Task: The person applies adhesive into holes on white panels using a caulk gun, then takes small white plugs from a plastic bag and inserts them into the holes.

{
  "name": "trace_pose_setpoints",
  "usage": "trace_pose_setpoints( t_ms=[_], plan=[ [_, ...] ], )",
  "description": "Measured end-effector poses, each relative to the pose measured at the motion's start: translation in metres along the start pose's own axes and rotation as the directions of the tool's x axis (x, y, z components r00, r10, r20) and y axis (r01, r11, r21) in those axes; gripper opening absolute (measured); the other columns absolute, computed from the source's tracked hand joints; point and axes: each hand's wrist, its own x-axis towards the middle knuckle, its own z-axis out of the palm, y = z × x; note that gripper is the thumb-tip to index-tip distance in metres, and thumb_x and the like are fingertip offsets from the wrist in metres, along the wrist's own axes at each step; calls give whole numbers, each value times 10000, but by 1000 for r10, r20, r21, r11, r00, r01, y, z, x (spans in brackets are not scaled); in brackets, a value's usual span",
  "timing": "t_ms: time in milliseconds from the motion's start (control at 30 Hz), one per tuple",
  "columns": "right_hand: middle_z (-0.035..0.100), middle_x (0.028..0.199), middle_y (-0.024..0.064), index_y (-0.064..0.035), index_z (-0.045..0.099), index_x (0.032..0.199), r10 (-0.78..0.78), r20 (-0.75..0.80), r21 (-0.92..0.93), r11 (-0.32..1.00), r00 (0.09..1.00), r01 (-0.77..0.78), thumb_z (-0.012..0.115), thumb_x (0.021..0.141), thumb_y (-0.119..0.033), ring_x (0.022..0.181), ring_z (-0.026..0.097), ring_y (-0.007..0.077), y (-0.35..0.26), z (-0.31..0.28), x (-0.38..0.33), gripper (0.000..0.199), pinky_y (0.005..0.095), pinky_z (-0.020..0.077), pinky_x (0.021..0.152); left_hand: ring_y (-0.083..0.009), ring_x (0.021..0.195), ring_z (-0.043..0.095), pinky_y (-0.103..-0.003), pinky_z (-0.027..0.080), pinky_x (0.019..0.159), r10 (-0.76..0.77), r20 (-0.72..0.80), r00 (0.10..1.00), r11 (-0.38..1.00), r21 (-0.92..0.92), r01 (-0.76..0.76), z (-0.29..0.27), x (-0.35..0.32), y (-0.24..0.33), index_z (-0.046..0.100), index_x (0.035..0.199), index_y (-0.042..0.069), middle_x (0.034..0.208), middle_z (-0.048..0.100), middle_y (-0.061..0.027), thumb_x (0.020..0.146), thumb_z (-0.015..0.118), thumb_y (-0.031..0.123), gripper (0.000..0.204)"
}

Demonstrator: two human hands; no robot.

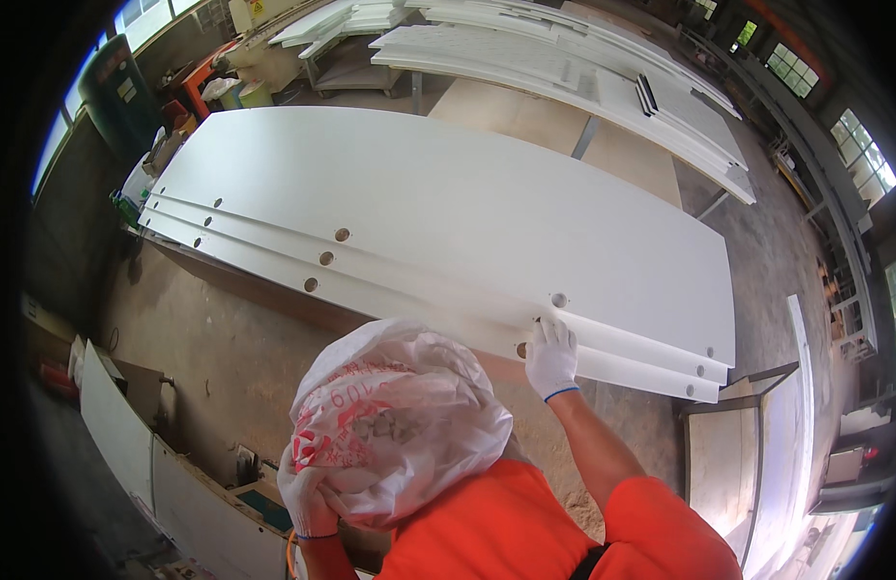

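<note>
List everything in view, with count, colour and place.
Holed panels: three showing, white, stacked in steps, centre
Plastic bag: one, white with red print, lower centre
Rear panels: many, white, on supports, top
Tank: one, dark green, upper left
Cart: one, greyish, top, left of centre
Windows: several, bright, upper left and right
Pale boards: several, white to tan, lower right
Floor: one, grey-brown, below
Clutter: uncounted, mixed, edges, mostly unclear
Shirt: one, orange, bottom
Left fingers: one set, white-gloved, on the bag
Right fingers: one set, white-gloved, at panel edges
</note>
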Motion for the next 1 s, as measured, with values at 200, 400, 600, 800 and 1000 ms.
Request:
trace_pose_setpoints(
  t_ms=[200, 400, 600, 800, 1000],
  plan=[
    [621, 1452, 163, -18, 672, 1352, -2, -34, 113, 994, 999, 5, 657, 947, -253, 1422, 491, 378, 5, -3, -6, 468, 520, 393, 1164, -159, 389, 506, -244, 361, 329, 35, 26, 999, 999, -34, -34, -3, 2, -6, 643, 1251, -80, 965, 732, -156, 754, 475, 11, 532],
    [679, 1276, 205, -56, 630, 1392, 212, 277, 238, 930, 937, -280, 691, 960, -330, 1227, 617, 403, 4, -11, -34, 515, 529, 475, 1047, -161, 384, 497, -244, 361, 332, 52, 0, 999, 996, -79, -52, -14, -8, -11, 622, 1285, -93, 869, 704, -133, 747, 464, 4, 569],
    [645, 1316, 214, -76, 611, 1446, 50, -62, 85, 995, 997, -44, 769, 901, -375, 1206, 613, 401, -22, 2, -17, 641, 537, 477, 1030, -220, 371, 536, -271, 399, 314, -37, 57, 998, 998, -49, 40, -26, -11, -5, 625, 1269, -85, 971, 715, -175, 751, 512, 2, 537],
    [619, 1398, 163, -78, 604, 1446, 56, -131, 136, 990, 990, -38, 769, 892, -358, 1283, 579, 386, -11, 12, -58, 643, 537, 455, 1077, -251, 298, 483, -295, 376, 275, -17, 2, 1000, 996, -92, 17, -28, -13, -8, 575, 1298, -108, 959, 709, -244, 765, 501, -8, 547],
    [716, 1230, 118, -89, 725, 1252, -17, -179, 129, 991, 984, 41, 753, 898, -320, 1166, 646, 348, -10, 7, -48, 424, 520, 493, 985, -250, 304, 488, -298, 372, 273, -15, -14, 1000, 996, -87, 14, -29, -9, -9, 556, 1308, -114, 918, 705, -235, 766, 498, -19, 553]
  ],
)
